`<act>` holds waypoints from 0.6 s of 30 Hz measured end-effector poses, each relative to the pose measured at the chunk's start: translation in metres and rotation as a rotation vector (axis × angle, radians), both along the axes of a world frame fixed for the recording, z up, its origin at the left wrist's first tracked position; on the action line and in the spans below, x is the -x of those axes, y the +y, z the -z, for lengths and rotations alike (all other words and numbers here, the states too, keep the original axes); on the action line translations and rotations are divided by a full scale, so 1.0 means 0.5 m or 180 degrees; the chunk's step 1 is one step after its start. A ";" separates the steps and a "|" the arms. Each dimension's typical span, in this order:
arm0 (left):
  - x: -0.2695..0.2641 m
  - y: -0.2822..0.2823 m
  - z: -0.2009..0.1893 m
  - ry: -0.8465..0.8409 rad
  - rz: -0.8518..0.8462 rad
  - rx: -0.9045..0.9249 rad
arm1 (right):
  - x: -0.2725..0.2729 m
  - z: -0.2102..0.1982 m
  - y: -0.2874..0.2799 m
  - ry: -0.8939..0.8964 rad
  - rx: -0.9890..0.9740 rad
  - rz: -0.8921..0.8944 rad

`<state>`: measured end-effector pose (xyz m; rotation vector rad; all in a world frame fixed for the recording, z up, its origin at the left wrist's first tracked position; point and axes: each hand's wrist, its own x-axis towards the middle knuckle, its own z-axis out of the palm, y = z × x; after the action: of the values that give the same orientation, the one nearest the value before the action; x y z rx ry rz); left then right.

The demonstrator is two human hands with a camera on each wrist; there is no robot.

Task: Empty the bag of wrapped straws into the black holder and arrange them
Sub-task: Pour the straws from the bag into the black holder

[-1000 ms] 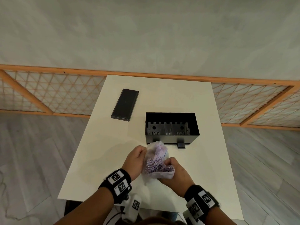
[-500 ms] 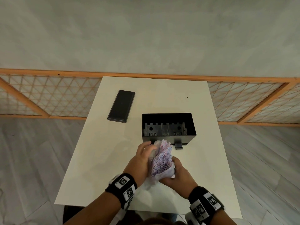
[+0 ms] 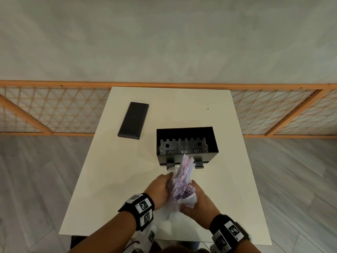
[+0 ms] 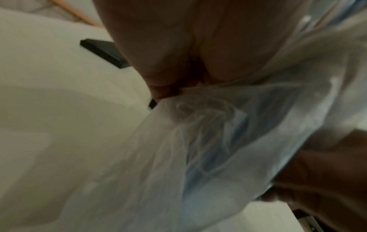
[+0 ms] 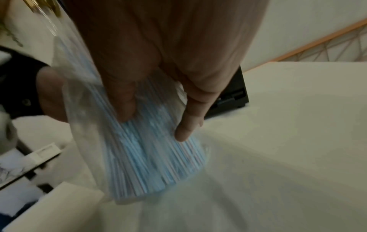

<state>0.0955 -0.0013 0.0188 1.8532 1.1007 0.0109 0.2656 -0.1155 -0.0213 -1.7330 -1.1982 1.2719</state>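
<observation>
A clear plastic bag (image 3: 189, 200) full of pale blue and pink wrapped straws (image 3: 184, 177) hangs above the white table (image 3: 113, 179), just in front of the open black holder (image 3: 186, 143). The straw tips point at the holder's near wall. My left hand (image 3: 160, 189) grips the bag's left side, pinching the plastic (image 4: 198, 125) in the left wrist view. My right hand (image 3: 198, 201) holds the bag from the right and below, with thumb and fingers (image 5: 190, 122) wrapped round the straw bundle (image 5: 158, 157). The holder's inside shows only its grey divider.
A flat black lid (image 3: 133, 120) lies on the table to the left of the holder. An orange-framed lattice screen (image 3: 54, 110) runs behind the table. Grey plank floor surrounds the table on both sides.
The bag has tipped forward and moved toward the holder, and the straws now stick out of its far end. Both hands travelled forward with it.
</observation>
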 end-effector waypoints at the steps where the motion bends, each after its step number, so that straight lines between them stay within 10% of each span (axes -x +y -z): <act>1: 0.000 0.000 0.006 -0.0006 0.0005 0.0129 | 0.002 0.019 0.000 -0.0005 0.0105 -0.0035; 9: 0.025 0.016 -0.074 -0.0584 -0.0087 0.0351 | -0.007 -0.147 0.032 0.0577 -0.0247 -0.0110; 18: 0.014 0.025 -0.184 -0.1833 -0.0146 0.1888 | -0.047 -0.302 0.089 0.1035 -0.0060 -0.0275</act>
<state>0.0885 0.0111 0.1108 1.1804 0.6437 0.2097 0.2893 -0.0709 0.1297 -1.4058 -1.0976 1.5200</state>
